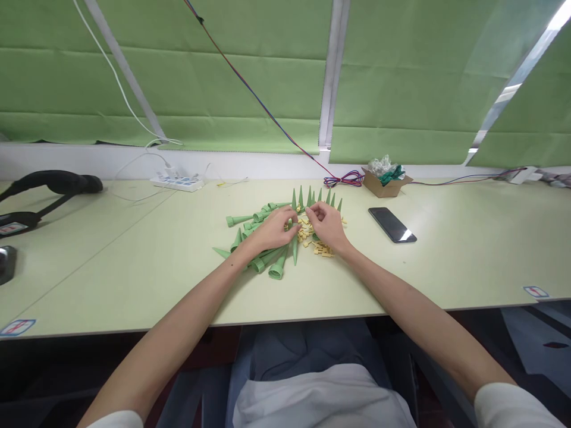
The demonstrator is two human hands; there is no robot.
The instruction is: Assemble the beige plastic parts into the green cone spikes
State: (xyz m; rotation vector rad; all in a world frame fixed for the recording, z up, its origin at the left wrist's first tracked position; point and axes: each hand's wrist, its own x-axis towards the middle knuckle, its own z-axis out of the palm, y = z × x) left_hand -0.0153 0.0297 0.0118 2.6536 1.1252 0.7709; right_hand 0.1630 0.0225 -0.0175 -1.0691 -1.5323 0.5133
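Observation:
My left hand [281, 227] has its fingers curled round a green cone [295, 249] that points down toward the front edge of the table. Just right of it, my right hand [323, 223] is closed in a pinch; whatever lies between its fingertips is too small to make out. Small yellow pieces [323, 249] are scattered under and between both hands. Several green cones [276, 270] lie in a pile beside and below my left hand. Behind my hands, a row of green cones [309, 196] stands upright with tips up.
A black phone [392, 224] lies to the right, with a cardboard box [386, 185] of crumpled plastic behind it. Coiled wires [343, 179] and a white power strip [178, 182] are at the back. A black headset-like object [49, 184] lies far left.

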